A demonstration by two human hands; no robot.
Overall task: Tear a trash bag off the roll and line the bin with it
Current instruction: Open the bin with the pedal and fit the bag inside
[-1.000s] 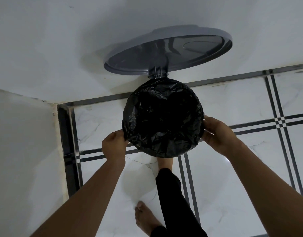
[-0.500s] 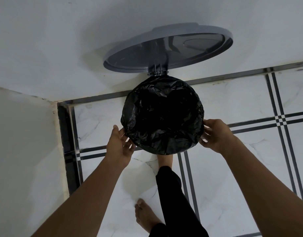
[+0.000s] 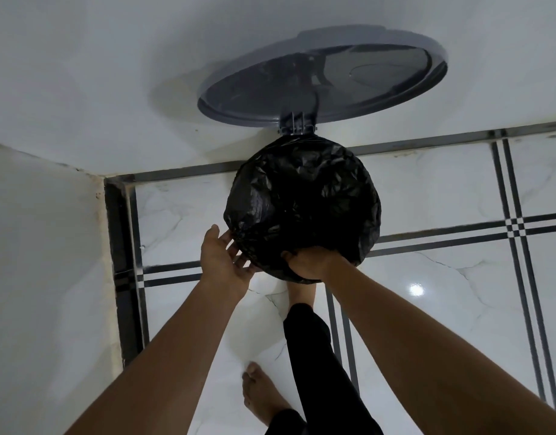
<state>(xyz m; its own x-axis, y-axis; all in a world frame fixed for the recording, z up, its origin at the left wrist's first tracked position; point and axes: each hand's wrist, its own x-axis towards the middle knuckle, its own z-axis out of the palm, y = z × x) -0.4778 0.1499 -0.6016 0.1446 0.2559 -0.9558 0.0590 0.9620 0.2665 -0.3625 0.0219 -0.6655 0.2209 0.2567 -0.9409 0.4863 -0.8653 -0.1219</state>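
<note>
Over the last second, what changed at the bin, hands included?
The right hand left the right side of the rim and came round to the near edge, where it now grips the crinkled black plastic trash bag. The left hand opened from a closed grip; its spread fingers now rest at the bag's left edge. The round grey lid stayed raised, the bag stayed over the rim, and the foot stayed at the bin's base.

White marble floor tiles (image 3: 443,309), white wall (image 3: 82,73)
</note>
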